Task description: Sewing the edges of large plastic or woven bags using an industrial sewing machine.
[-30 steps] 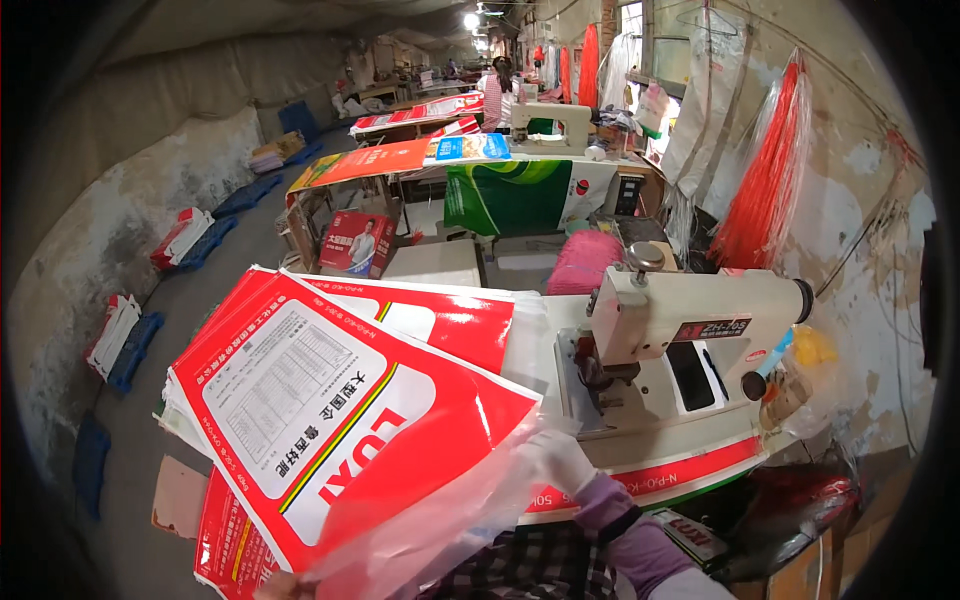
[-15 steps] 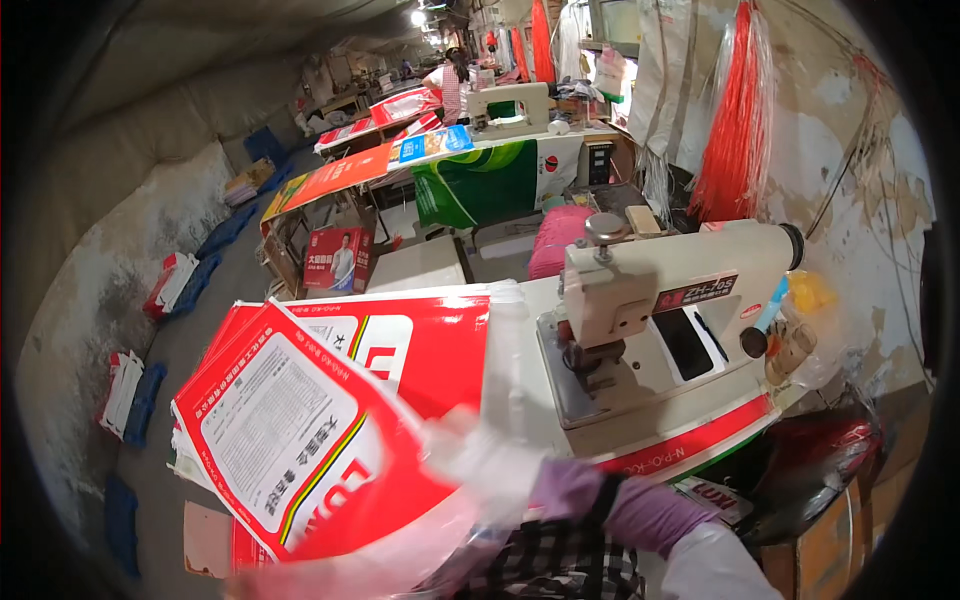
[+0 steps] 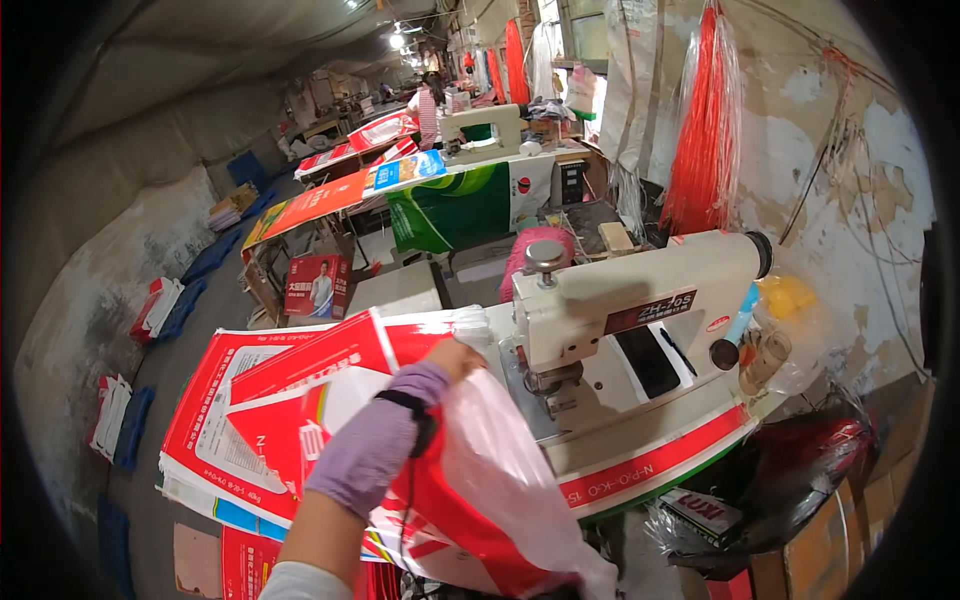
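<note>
My left hand (image 3: 455, 360), below a purple sleeve cuff and a black wrist strap, reaches across the stack from the lower edge. Its fingers are curled on the upper edge of a red-and-white printed plastic sack (image 3: 490, 460). That sack hangs bunched and folded from the hand toward the lower edge, its pale side toward the sewing machine. Under and left of the hand lies a stack of similar sacks (image 3: 200, 420), the top ones skewed and partly folded. Close to the right stands a cream sewing machine (image 3: 640, 300). My right hand does not show.
A dark phone (image 3: 648, 362) and a pen rest on the machine's bed. Clear plastic bags and cartons (image 3: 825, 540) crowd the lower right. Red and white strands (image 3: 703, 130) hang on the wall. Beyond, a person (image 3: 427, 110) works near another machine (image 3: 480, 130).
The right arm and its white-gloved hand have left the view. My left arm now reaches over the stack, and the top sack has gone from flat to lifted and bunched. The view has shifted slightly.
</note>
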Available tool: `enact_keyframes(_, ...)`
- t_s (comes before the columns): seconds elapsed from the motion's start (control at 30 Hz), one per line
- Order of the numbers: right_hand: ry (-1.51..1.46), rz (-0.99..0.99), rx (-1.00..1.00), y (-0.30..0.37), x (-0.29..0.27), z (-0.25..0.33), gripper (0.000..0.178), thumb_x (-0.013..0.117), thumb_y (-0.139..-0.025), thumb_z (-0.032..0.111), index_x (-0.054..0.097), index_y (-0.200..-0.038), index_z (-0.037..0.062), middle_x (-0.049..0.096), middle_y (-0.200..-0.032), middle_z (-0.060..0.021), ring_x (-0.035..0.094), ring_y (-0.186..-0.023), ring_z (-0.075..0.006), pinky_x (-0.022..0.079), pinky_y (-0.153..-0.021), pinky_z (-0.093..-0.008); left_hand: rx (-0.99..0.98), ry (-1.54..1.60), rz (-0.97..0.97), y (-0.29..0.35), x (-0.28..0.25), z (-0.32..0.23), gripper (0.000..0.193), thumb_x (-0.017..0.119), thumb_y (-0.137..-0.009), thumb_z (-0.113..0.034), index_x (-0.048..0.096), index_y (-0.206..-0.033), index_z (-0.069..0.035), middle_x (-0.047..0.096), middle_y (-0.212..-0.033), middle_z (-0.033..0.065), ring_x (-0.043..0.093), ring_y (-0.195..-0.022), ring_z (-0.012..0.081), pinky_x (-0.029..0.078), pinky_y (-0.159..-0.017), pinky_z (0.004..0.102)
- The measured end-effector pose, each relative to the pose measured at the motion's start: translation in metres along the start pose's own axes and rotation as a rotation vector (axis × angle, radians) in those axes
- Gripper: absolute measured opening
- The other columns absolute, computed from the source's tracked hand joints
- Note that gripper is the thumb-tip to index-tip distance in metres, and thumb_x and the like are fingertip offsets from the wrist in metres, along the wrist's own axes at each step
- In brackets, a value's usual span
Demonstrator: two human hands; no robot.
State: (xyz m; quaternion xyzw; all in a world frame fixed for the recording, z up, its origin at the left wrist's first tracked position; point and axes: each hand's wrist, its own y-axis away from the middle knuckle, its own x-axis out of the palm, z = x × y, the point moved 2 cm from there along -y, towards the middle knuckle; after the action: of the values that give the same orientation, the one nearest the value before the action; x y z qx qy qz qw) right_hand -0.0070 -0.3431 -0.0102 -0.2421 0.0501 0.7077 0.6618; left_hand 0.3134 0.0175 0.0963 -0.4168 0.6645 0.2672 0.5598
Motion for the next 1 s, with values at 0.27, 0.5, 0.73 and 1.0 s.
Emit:
enact_keyframes(0.27, 0.807, 0.671, -0.010, 0.057, -0.079, -0.091, 0.042, 0.063, -0.084, 0.033, 0.064, -0.118, 0.0083, 0.069, -0.088, -0.0152, 0.068, -0.073, -0.0260, 0.052, -0.063, -0.0389, 0.297, 0.199, -0.244, -0.060, 0.088, -0.056, 0.029, 0.061, -0.065, 0.002, 0.071, -0.086, -0.015, 0.069, -0.086, 0.0090, 0.066, -0.077, 0.0266, 0.053, -0.070, 0.0358)
enact_keyframes(0.5, -0.205, 0.128, 0.497, 0.095, -0.036, -0.098, 0.023, 0.061, -0.086, 0.014, 0.071, -0.107, 0.0135, 0.071, -0.090, -0.0151, 0.070, -0.081, -0.0216, 0.053, -0.072, -0.0306, 0.121, 0.022, 0.058, -0.030, 0.067, -0.053, 0.032, 0.062, -0.076, -0.012, 0.072, -0.102, -0.028, 0.066, -0.078, 0.0085, 0.065, -0.076, 0.0304, 0.052, -0.069, 0.0405)
enact_keyframes(0.73, -0.054, 0.036, 0.214, 0.006, -0.012, -0.038, 0.029, 0.061, -0.084, 0.014, 0.069, -0.112, 0.0151, 0.063, -0.074, -0.0178, 0.065, -0.065, -0.0287, 0.049, -0.058, -0.0365, 0.155, -0.192, 0.184, -0.019, 0.071, -0.130, 0.014, 0.056, -0.083, -0.013, 0.068, -0.088, -0.011, 0.067, -0.086, 0.0124, 0.064, -0.078, 0.0288, 0.049, -0.070, 0.0402)
enact_keyframes(1.0, -0.255, 0.066, 0.337, -0.171, 0.032, -0.011, 0.030, 0.050, -0.093, 0.019, 0.064, -0.120, 0.0154, 0.064, -0.077, -0.0200, 0.063, -0.060, -0.0264, 0.048, -0.056, -0.0353, 0.107, -0.895, 0.734, 0.025, -0.065, -0.113, 0.030, 0.047, -0.092, -0.027, 0.059, -0.116, -0.012, 0.065, -0.103, 0.0125, 0.061, -0.100, 0.0269, 0.036, -0.102, 0.0525)
